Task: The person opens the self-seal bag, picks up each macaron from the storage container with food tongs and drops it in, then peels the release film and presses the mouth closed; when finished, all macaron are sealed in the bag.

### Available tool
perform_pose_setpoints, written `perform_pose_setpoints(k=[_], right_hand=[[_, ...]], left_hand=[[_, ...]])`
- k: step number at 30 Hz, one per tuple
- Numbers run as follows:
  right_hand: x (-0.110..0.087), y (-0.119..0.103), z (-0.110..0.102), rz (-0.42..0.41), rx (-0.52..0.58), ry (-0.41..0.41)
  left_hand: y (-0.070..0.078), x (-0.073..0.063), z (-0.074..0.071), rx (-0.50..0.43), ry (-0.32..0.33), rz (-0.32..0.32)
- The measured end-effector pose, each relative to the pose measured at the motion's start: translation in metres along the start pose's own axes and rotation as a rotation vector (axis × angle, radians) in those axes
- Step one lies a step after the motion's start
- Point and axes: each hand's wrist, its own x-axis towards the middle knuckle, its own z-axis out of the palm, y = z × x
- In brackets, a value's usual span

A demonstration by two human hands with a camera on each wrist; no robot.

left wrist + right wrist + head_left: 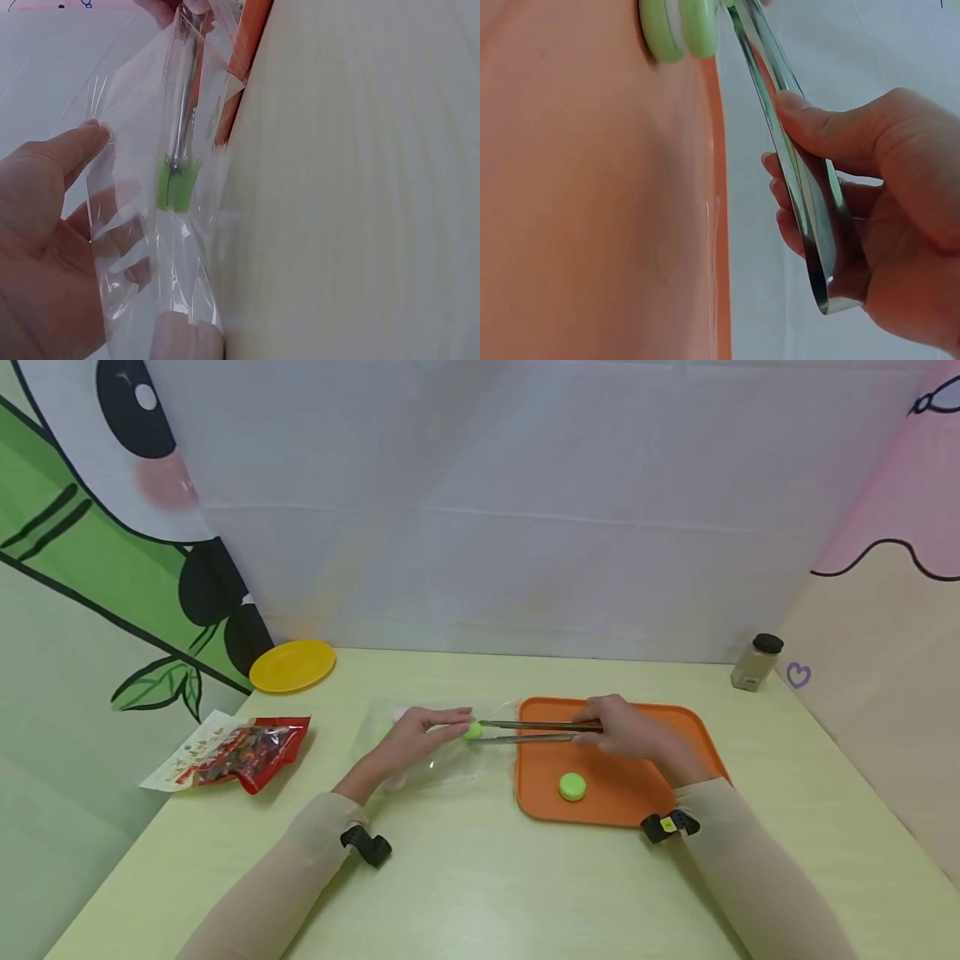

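Head view: pale wooden desk (465, 885), orange rectangular plastic tray (622, 795) beside clear plastic bag (465, 766). Silver metal tongs (536, 725) gripped by right hand (626, 731); left hand (416, 737) at bag, grip can't be told. Round green macaron (473, 731) pinched by tongs, seemingly inside bag. Bagging judged underway; release probably called for next.

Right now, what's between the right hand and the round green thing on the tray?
The head view shows only bare orange tray between the right hand and the round green thing.
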Motion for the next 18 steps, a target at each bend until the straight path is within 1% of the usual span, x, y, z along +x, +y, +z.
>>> perform_pose_setpoints(k=[4,8,11,14,18], right_hand=[[0.012,-0.01,0.006,0.02,-0.019,-0.003],[0.022,-0.015,0.013,-0.01,-0.034,0.017],[0.027,-0.018,0.017,-0.026,-0.04,0.03],[0.029,-0.02,0.02,-0.008,-0.043,0.04],[0.032,-0.022,0.023,0.013,-0.055,0.044]], left_hand=[[0.0,0.0,0.0,-0.012,-0.002,0.005],[0.001,0.0,0.0,-0.005,0.001,0.024],[0.001,-0.001,0.001,-0.004,0.0,0.015],[0.001,-0.001,0.002,-0.012,-0.005,0.003],[0.002,-0.002,0.004,0.003,-0.008,-0.006]])
